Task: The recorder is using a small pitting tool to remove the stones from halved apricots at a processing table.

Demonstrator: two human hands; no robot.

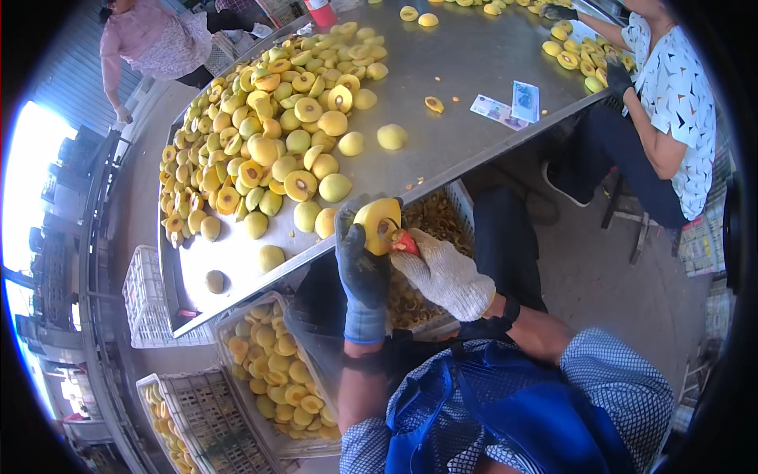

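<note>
My left hand (362,266), in a grey-blue coated work glove, holds a halved yellow peach (378,220) with its cut face towards my right hand. A white knitted glove covers my right hand (445,274), which grips a small pitting tool by its red handle (404,243). The tool's thin curved metal end meets the brown pit hollow of the fruit. Both hands are just off the near edge of a metal table (438,169). Below them, a white crate (463,204) holds brown pits and scraps.
Peach halves (266,151) are heaped on the table's left. Two banknotes (524,102) lie near its edge. A plastic crate of halves (278,373) stands at my left, beside another crate (207,409). A co-worker (669,112) sits right, handling fruit; another person (157,41) stands far left.
</note>
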